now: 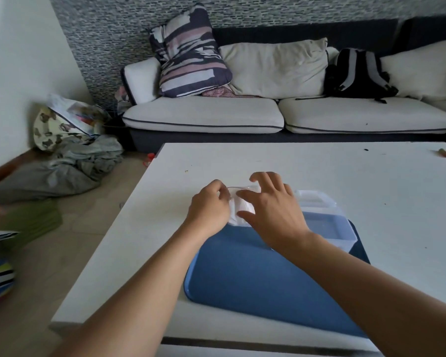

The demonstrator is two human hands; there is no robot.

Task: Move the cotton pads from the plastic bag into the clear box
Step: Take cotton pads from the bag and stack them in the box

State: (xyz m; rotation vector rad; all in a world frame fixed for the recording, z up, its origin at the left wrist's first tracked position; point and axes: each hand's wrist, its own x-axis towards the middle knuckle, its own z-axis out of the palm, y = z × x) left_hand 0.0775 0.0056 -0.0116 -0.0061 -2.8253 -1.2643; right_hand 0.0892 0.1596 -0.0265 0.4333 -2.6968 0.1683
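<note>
A clear plastic bag (pixel 238 206) with white cotton pads inside lies on the white table at the far left edge of the blue tray (pixel 255 279). My left hand (pixel 210 206) pinches the bag's left edge. Over the bag's right side hovers my right hand (pixel 271 204), fingers spread, thumb touching the plastic. Whether its fingers grip the bag I cannot tell. The clear box (pixel 330 222) stands on the tray's far right part, lid flipped open behind it, partly hidden by my right hand.
The white table (pixel 345 171) carries a small brown object (pixel 444 153) near its far right edge. A sofa with cushions and a black backpack (pixel 357 73) stands behind. Clothes and bags lie on the floor to the left.
</note>
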